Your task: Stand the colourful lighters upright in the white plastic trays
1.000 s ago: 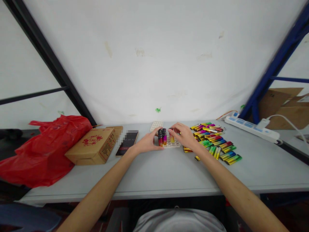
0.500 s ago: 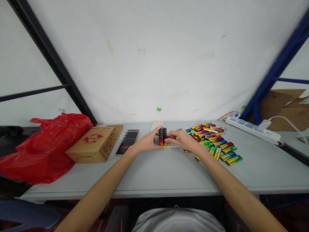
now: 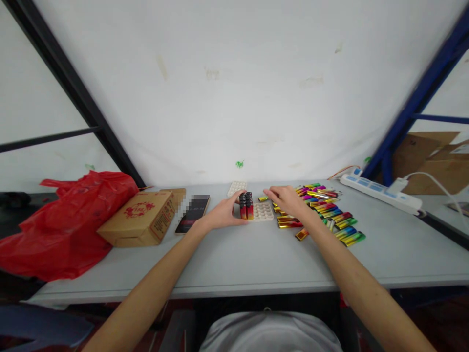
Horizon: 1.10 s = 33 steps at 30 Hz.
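Note:
Several red lighters with black tops [image 3: 246, 208] stand upright in two rows at the left end of a white tray with round hollows [image 3: 263, 211]. Around their left side, my left hand [image 3: 224, 213] is closed, thumb in front and fingers behind. My right hand [image 3: 285, 199] hovers over the left part of a pile of shiny multicoloured lighters [image 3: 331, 211], right of the tray. Its fingers are bent and partly hidden, and whether they hold anything is not visible.
A second white tray [image 3: 237, 188] lies behind, near the wall. To the left are a phone [image 3: 193, 213], a brown cardboard box [image 3: 137, 220] and a red plastic bag [image 3: 73, 225]. A white power strip [image 3: 381, 193] lies at the back right.
My right hand has left the standing lighters and moved right to the pile, uncovering the tray's hollows. My left hand stays at the lighters.

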Available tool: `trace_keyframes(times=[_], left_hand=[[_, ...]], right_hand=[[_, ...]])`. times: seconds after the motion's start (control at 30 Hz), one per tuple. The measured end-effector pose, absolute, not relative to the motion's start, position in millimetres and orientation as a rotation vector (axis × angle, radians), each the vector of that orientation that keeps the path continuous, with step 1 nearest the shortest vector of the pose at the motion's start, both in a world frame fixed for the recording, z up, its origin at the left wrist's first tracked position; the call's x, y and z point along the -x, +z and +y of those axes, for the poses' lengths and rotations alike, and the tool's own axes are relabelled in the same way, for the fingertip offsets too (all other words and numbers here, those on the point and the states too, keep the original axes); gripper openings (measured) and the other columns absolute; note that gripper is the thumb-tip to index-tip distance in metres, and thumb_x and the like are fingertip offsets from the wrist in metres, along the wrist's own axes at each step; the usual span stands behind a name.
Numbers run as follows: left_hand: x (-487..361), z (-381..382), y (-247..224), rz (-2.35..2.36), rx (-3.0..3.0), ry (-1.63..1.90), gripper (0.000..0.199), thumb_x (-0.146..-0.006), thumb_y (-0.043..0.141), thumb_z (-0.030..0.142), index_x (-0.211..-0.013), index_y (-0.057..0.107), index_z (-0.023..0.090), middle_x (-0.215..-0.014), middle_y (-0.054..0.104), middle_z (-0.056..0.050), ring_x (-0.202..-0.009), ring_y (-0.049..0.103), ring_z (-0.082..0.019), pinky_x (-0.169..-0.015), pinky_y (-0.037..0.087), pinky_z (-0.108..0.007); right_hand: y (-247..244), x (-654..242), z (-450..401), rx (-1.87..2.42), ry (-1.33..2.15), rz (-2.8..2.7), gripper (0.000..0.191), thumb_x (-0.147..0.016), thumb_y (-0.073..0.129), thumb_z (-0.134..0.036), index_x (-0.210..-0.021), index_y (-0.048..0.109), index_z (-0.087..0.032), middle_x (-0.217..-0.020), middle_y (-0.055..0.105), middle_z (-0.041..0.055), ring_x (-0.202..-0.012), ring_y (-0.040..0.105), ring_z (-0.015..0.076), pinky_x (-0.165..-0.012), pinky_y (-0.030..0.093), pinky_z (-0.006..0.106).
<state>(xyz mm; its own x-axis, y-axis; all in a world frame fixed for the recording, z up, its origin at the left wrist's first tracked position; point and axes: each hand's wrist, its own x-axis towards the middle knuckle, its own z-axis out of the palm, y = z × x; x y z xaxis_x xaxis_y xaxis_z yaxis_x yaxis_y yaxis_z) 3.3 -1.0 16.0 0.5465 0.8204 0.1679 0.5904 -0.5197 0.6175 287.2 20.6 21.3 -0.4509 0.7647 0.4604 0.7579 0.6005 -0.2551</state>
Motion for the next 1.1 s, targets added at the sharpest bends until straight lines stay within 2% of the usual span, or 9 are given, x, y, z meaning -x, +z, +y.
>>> trace_keyframes(times=[0.07,0.13,0.2,0.43,0.63,0.83,0.9,1.0,1.1], left_hand=[[-2.9,-0.5,15.9,1.149,-2.283,0.609,0.109,-0.071,0.087,0.044,-0.162,0.031,0.023,-0.113,0.069,-0.007,-0.073,0.064,-0.018,-0.075,0.052,-0.031],[-2.8,-0.3,16.1,1.156,-2.286,0.612,0.108,-0.071,0.088,0.044,-0.162,0.032,0.023,-0.116,0.069,-0.008,-0.073,0.063,-0.017,-0.076,0.052,-0.031],[-2.9,-0.6,16.7,1.149,-2.29,0.62,0.107,-0.071,0.087,0.045,-0.161,0.033,0.023,-0.118,0.069,-0.009,-0.077,0.065,-0.019,-0.078,0.052,-0.032],[-3.6,-1.8,16.7,1.157,-2.292,0.625,0.109,-0.071,0.087,0.047,-0.162,0.032,0.024,-0.117,0.069,-0.008,-0.072,0.062,-0.017,-0.075,0.052,-0.031],[-2.2,1.1,13.8,1.168,-2.285,0.598,0.112,-0.072,0.087,0.046,-0.164,0.028,0.025,-0.125,0.067,-0.01,-0.071,0.061,-0.016,-0.071,0.051,-0.031],[3.6,4.6,15.6,1.095,-2.219,0.546,0.117,-0.076,0.085,0.042,-0.169,0.015,0.026,-0.128,0.067,-0.011,-0.075,0.063,-0.017,-0.073,0.051,-0.03],[6.4,6.0,15.4,1.075,-2.212,0.531,0.12,-0.077,0.084,0.04,-0.17,0.009,0.025,-0.126,0.069,-0.011,-0.077,0.063,-0.018,-0.074,0.051,-0.03],[8.7,7.5,13.4,1.018,-2.193,0.555,0.126,-0.077,0.085,0.039,-0.17,0.001,0.024,-0.137,0.066,-0.014,-0.085,0.066,-0.02,-0.077,0.052,-0.031],[6.7,6.6,11.3,1.02,-2.194,0.568,0.133,-0.074,0.087,0.041,-0.17,-0.004,0.021,-0.136,0.067,-0.016,-0.093,0.069,-0.025,-0.084,0.054,-0.035]], right_hand=[[12.9,-303.7,34.1,1.285,-0.021,-2.245,0.029,-0.107,0.05,-0.031,-0.109,0.074,-0.015,-0.096,0.078,0.011,-0.089,0.07,0.0227,-0.082,0.047,0.03],[2.3,-316.0,46.7,1.357,-0.025,-2.296,0.03,-0.103,0.056,-0.023,-0.126,0.071,-0.013,-0.119,0.076,0.0167,-0.108,0.07,0.0267,-0.096,0.049,0.033],[-6.6,-323.0,56.1,1.396,0.003,-2.368,0.033,-0.102,0.057,-0.022,-0.131,0.071,-0.013,-0.128,0.074,0.0181,-0.117,0.069,0.0289,-0.104,0.048,0.037],[-13.2,-325.0,65.1,1.423,-0.014,-2.441,0.038,-0.104,0.053,-0.03,-0.134,0.07,-0.012,-0.126,0.074,0.0185,-0.117,0.069,0.0297,-0.107,0.049,0.04],[-21.8,-314.4,68.1,1.269,-0.009,-2.461,0.04,-0.107,0.047,-0.031,-0.136,0.069,-0.014,-0.139,0.068,0.0172,-0.127,0.064,0.0295,-0.113,0.046,0.044],[-21.8,-312.3,70.5,1.279,0.042,-2.42,0.038,-0.103,0.057,-0.029,-0.135,0.069,-0.014,-0.126,0.07,0.0183,-0.115,0.068,0.0276,-0.11,0.049,0.042],[-21.1,-313.2,70.0,1.258,0.063,-2.407,0.034,-0.102,0.059,-0.028,-0.13,0.072,-0.014,-0.121,0.069,0.0179,-0.113,0.067,0.0264,-0.109,0.049,0.04],[-21.1,-313.6,69.0,1.251,0.072,-2.394,0.027,-0.1,0.062,-0.027,-0.12,0.075,-0.014,-0.115,0.067,0.0164,-0.111,0.066,0.0262,-0.108,0.05,0.04],[-20.6,-312.2,67.5,1.256,0.059,-2.368,0.023,-0.1,0.062,-0.027,-0.115,0.074,-0.015,-0.116,0.066,0.0156,-0.107,0.066,0.0253,-0.105,0.051,0.039]])
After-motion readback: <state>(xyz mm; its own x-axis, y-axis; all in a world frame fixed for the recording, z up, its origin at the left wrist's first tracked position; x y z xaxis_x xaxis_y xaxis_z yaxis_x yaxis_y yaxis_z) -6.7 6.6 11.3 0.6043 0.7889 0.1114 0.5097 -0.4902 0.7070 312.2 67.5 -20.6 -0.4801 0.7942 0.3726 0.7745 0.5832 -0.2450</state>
